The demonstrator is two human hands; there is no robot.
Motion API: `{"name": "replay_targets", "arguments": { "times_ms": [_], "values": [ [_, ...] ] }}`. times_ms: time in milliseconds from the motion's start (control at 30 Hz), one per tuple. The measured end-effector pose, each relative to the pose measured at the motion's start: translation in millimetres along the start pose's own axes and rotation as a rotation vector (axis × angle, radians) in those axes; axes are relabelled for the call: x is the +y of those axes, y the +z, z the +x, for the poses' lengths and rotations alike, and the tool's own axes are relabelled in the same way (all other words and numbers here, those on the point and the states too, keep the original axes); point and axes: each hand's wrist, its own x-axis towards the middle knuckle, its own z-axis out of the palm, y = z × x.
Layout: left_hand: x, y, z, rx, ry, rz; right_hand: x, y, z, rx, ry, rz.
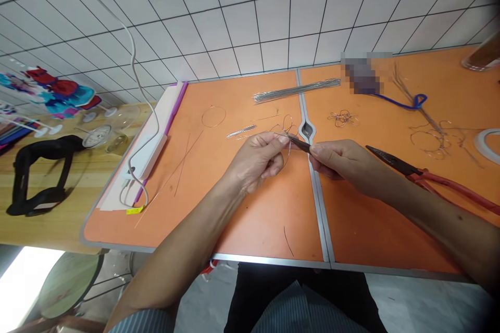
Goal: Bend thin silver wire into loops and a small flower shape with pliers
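Over the middle of the orange table (250, 223), my left hand (260, 158) is closed in a pinch on a thin wire (288, 124) bent into several loops. My right hand (332, 158) is wrapped round a dark tapered tool (300, 144), whose kind I cannot make out because the fingers cover its handle. The tool's tip meets the wire right beside my left fingertips. Red-handled pliers (416, 174) lie just right of my right hand, partly behind the forearm. A small bunch of short wires (241, 131) rests beyond my left hand.
A bundle of straight wires (297, 91) lies near the tiled wall. Right of it are a tangled wire clump (344, 118), a blue cord (402, 104) and a white tape roll (488, 144). At left stand a white power strip (147, 158) with its cable and a black frame (21, 177).
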Motion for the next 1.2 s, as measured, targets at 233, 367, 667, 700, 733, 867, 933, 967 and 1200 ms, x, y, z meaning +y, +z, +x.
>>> {"name": "replay_targets", "arguments": {
  "times_ms": [233,367,667,700,733,867,933,967,1200],
  "values": [
    [-3.9,-1.0,2.8,-0.011,0.06,-0.019,5.0,-1.5,4.1,-0.03,0.022,0.068],
    [-4.2,-0.1,3.0,-0.013,0.065,-0.046,3.0,-1.0,3.2,-0.015,0.034,0.038],
    [-5.0,5.5,1.2,0.047,0.051,-0.032,6.5,2.0,0.1,0.083,-0.015,-0.177],
    [-5.6,5.7,1.4,0.048,0.056,-0.033,7.0,2.2,0.2,0.09,-0.02,-0.2],
    [-6.1,6.0,1.7,0.05,0.058,-0.033,7.1,2.6,0.3,0.098,-0.025,-0.224],
    [-7.3,6.9,2.1,0.067,0.061,-0.033,5.1,4.1,0.0,0.137,-0.008,-0.349],
    [-7.4,6.8,2.1,0.069,0.061,-0.039,3.3,3.9,-0.6,0.145,0.013,-0.389],
    [-7.4,6.4,2.1,0.065,0.057,-0.043,2.4,3.5,-1.0,0.142,0.016,-0.393],
    [-7.5,0.7,4.9,0.048,-0.019,-0.184,-2.6,-1.2,-0.7,0.101,0.027,-0.316]
  ]
}}
